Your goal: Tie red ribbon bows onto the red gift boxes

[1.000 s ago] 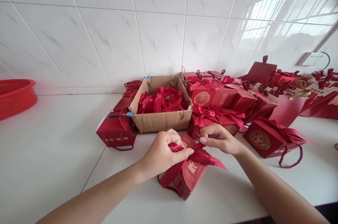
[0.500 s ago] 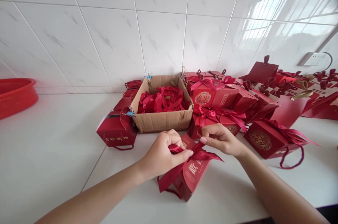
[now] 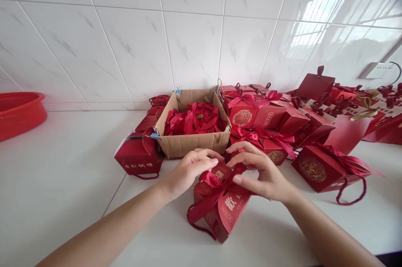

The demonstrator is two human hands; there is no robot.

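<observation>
A red gift box (image 3: 230,206) with pale lettering and a cord handle stands on the white counter, turned at an angle. A shiny red ribbon (image 3: 209,200) is tied in a bow across its top. On the box's upper left side is my left hand (image 3: 191,170), fingers apart and not gripping the ribbon. My right hand (image 3: 262,172) arches over the right part of the bow with its fingers spread, the thumb near a ribbon loop. Part of the bow is hidden behind that hand.
Behind the hands, a cardboard box (image 3: 193,145) holds loose red ribbons (image 3: 194,120). A red box (image 3: 138,156) stands left of it. Many red gift boxes (image 3: 270,116) line the wall at right, one (image 3: 320,168) nearer. A red basin (image 3: 21,114) sits far left.
Both hands have let go of the ribbon and opened. My left hand has shifted left and up off the knot; the right hand's fingers have spread over the bow.
</observation>
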